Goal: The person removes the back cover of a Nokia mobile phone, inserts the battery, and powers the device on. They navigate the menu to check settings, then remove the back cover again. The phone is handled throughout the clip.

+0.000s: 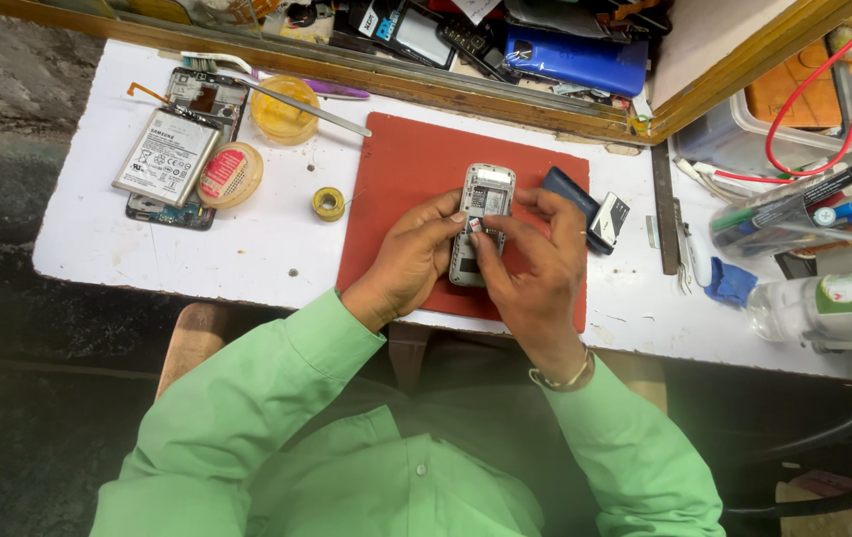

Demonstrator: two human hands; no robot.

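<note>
Left hand (411, 261): cups the small open-backed phone (477, 221) from its left side, fingers curled round the case edge and thumb lying along the near left rim; a firm grasp, not a loose touch.
Right hand (535, 273): comes in from the right, forefinger and thumb pinched together on something tiny in the middle of the phone's open back; the other fingers arch over the right edge. Whether the tiny piece is gripped or only pressed I cannot tell.
Phone: lies lengthwise between the two sets of fingers, back upward, top end pointing away from the person, its lower part hidden under the right fingertips.
Red mat (416, 164): spread beneath both hands; the phone is held just above or on it, which one cannot be told.
Dark cover piece (570, 189): just beyond the right fingers, on the mat's right edge, beside a small black-and-white block (610, 219).
Solder spool (328, 203): small yellow ring left of the left fingers, off the mat.
Flat battery (165, 156): well to the left of the left hand, resting on an opened larger phone (197, 109), with a round tin (231, 174) touching its right side.
Yellow cup (283, 111): beyond the spool, far from the fingers.
White table (277, 254): carries everything.
Pens (794, 209): well to the right of the right hand.
</note>
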